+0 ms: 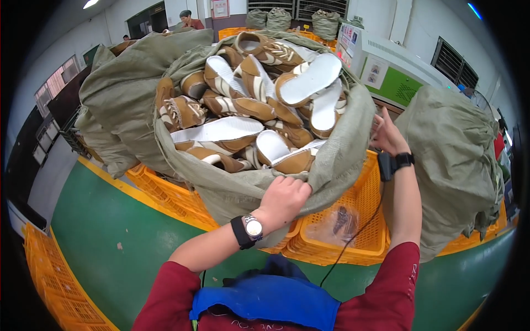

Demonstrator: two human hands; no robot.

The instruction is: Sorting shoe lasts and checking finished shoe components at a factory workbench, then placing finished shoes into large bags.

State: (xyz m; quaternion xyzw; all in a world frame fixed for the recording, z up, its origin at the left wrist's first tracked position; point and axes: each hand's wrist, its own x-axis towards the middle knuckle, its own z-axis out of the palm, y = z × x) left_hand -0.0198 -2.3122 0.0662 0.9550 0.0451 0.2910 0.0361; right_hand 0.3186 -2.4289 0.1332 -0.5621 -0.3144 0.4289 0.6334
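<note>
A large grey-green woven sack (232, 185) stands open in front of me, its rim folded outward. Heaped inside are brown shoe uppers (238, 106) with cream stripes, several showing white undersides (316, 77). My left hand (281, 198) is closed on the near rim of the sack, fingers curled over the cloth. To the right, my right hand (389, 135) is beside the sack's right edge with its fingers apart and nothing seen in them. Whether its fingertips touch the cloth is hard to tell.
Under the sack are orange plastic crates (342, 251), one with a clear plastic bag (334, 223). Other full sacks stand left (124, 105) and right (450, 165). A white and green machine (381, 66) is behind. Stacked crates (58, 281) line the lower left; a person (190, 21) is far off.
</note>
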